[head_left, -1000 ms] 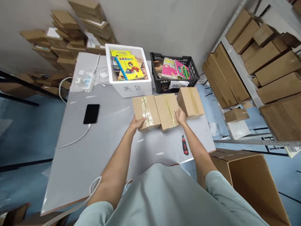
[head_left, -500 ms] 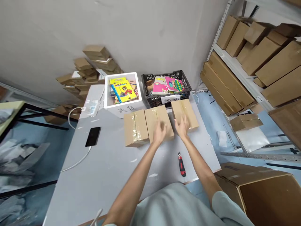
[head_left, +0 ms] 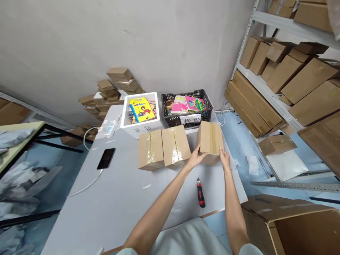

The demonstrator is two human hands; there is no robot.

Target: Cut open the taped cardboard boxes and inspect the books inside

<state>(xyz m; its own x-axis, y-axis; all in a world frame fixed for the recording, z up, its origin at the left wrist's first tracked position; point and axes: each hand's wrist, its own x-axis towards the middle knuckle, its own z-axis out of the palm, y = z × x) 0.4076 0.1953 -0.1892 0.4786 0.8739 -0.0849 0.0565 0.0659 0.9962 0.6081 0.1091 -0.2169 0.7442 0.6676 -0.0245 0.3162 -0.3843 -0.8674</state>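
Note:
Between my two hands is a taped cardboard box [head_left: 210, 138], its near end tipped up off the table. My left hand [head_left: 196, 158] grips its left near corner, and my right hand [head_left: 224, 157] holds the right near corner. Two more taped boxes stand side by side to the left, a middle box [head_left: 175, 145] and a left box [head_left: 151, 149]. A red and black utility knife [head_left: 200, 193] lies on the table below the held box, touched by neither hand.
Behind the boxes stand a white foam box [head_left: 140, 128] of books and a black crate [head_left: 183, 120] with books. A phone [head_left: 106, 158] on a white cable lies left. Shelving [head_left: 265, 83] with cartons rises at right; a large open carton [head_left: 265, 212] sits below.
My hands have closed on the right box, where before they hovered over the middle and right boxes. That box now stands turned and tipped. The camera view has shifted slightly.

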